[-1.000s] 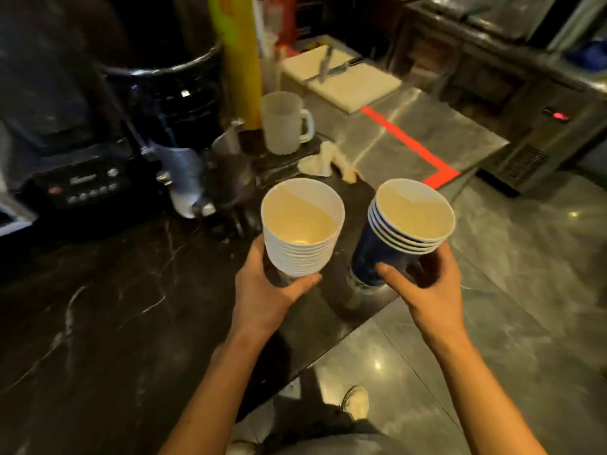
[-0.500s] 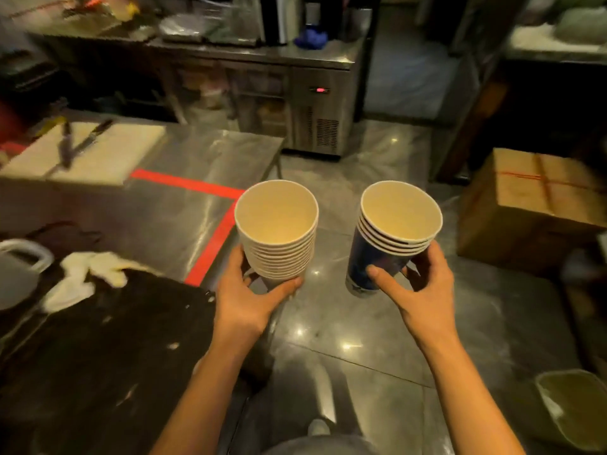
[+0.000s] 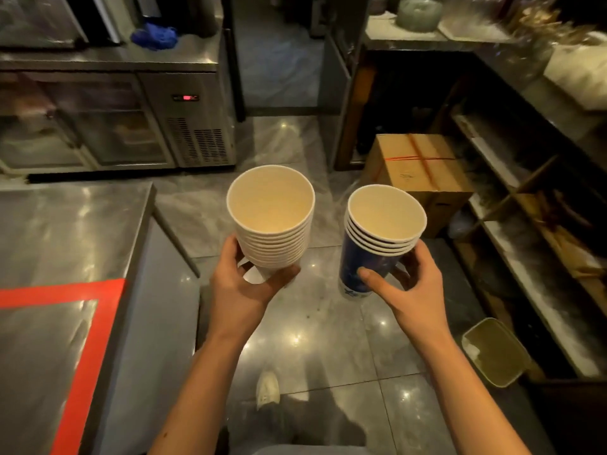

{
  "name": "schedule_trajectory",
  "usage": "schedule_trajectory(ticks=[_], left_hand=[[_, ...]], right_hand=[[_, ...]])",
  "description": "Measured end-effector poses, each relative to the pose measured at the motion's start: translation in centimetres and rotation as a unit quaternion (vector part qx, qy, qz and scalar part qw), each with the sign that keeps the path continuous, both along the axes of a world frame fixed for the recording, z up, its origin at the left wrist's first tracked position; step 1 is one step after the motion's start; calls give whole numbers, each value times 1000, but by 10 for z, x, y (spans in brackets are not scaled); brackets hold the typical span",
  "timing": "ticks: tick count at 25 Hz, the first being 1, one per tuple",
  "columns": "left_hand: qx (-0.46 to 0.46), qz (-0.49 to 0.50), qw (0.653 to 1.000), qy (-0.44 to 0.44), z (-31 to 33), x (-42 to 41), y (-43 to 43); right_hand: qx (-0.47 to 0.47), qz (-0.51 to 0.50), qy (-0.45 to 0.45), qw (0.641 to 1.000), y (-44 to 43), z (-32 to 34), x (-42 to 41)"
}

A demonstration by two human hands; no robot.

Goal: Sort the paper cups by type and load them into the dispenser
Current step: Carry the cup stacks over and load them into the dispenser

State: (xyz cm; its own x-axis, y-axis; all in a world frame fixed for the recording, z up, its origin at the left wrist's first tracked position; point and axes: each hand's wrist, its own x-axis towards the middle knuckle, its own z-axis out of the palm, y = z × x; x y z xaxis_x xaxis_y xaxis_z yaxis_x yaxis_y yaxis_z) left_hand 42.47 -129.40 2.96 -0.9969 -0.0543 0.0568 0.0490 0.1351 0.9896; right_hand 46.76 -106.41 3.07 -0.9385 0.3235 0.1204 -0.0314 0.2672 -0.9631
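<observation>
A: Where are the cups?

B: Centre of the frame, in two nested stacks held upright over the grey tiled floor. The white stack is left of centre. The blue stack, with white rims, is just right of it. The two stand apart and do not touch.

A: And the hands?

B: The left hand cups the white stack from below. Its fingers are curled round the left side and the thumb is pressed across the lower right. The right hand grips the blue stack low on its wall, thumb across the front and fingers wrapped behind. Both forearms come up from the bottom edge.

A: What's around them?

B: Right behind the blue stack is a taped cardboard box on the floor. A steel table marked with red tape fills the lower left. In the upper left is a steel under-counter fridge with a blue cloth on top. Down the right edge run dark shelves, and a small bin stands at their foot, lower right. A pale shoe shows between the forearms.
</observation>
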Motion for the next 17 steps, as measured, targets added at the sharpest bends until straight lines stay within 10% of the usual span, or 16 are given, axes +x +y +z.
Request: schedule_trajectory(ticks=[17], left_hand=[[-40, -201, 978, 38, -6, -316, 284]], right_hand=[[15, -204, 3, 979, 245, -3, -226]])
